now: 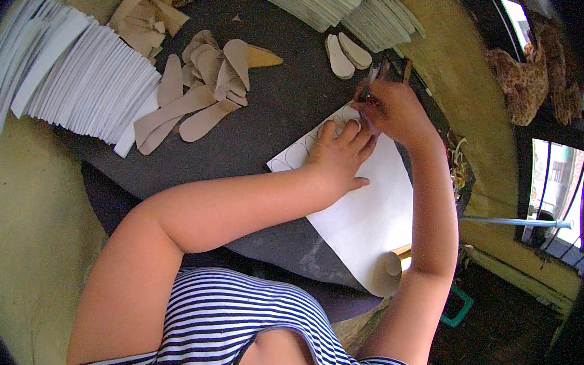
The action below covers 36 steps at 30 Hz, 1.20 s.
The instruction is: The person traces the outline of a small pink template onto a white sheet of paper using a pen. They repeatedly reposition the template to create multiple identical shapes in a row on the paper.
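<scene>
A white sheet (365, 209) lies on the dark table, with rounded sole-shaped outlines drawn along its far left edge. My left hand (339, 155) rests on the sheet beside these outlines, fingers spread and palm down. At the sheet's far corner my right hand (390, 111) is closed, its fingers bent close to the left fingertips. What it grips is dark, slim and partly hidden, so I cannot make out its kind. Just beyond it lies a pair of pale insole shapes (346, 55). The sheet's near end curls into a roll (395, 263) beside my right forearm.
Tall rows of white cut sheets (88, 70) stand at the left, and more white stacks (333, 4) at the back. Loose beige insole pieces (211, 73) lie in a heap between. Brown scraps (147, 20) sit at the far left; a yellow wall (493, 157) bounds the right.
</scene>
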Each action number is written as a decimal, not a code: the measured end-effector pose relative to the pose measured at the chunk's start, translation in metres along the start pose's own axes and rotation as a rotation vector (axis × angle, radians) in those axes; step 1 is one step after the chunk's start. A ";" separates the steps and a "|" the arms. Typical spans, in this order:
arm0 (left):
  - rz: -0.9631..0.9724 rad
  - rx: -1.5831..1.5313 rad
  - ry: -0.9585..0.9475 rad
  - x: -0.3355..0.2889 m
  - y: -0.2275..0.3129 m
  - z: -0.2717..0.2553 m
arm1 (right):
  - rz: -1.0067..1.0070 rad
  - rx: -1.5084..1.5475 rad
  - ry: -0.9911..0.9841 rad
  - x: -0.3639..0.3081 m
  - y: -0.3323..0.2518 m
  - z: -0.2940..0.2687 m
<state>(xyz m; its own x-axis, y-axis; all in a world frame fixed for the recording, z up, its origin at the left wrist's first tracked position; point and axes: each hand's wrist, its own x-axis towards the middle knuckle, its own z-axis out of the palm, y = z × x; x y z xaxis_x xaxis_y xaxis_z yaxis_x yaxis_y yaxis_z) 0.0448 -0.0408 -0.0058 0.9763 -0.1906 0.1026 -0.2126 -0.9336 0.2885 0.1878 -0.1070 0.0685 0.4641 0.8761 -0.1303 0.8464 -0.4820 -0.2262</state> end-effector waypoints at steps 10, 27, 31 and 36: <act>0.000 0.002 0.004 0.002 0.001 0.002 | 0.075 0.144 0.029 -0.001 0.003 0.005; 0.002 -0.019 0.079 0.000 0.000 0.006 | 0.335 0.345 -0.053 -0.003 -0.003 0.005; 0.014 -0.028 0.094 0.000 -0.002 0.005 | 0.247 0.244 -0.006 -0.005 0.000 0.005; 0.010 -0.032 0.082 0.003 -0.002 0.005 | 0.192 0.211 0.037 -0.007 0.005 0.011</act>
<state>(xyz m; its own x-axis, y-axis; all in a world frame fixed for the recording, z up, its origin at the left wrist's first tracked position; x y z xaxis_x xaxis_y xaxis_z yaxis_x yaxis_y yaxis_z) 0.0482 -0.0406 -0.0108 0.9678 -0.1732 0.1825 -0.2247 -0.9214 0.3170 0.1863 -0.1155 0.0576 0.6232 0.7663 -0.1562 0.6707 -0.6264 -0.3974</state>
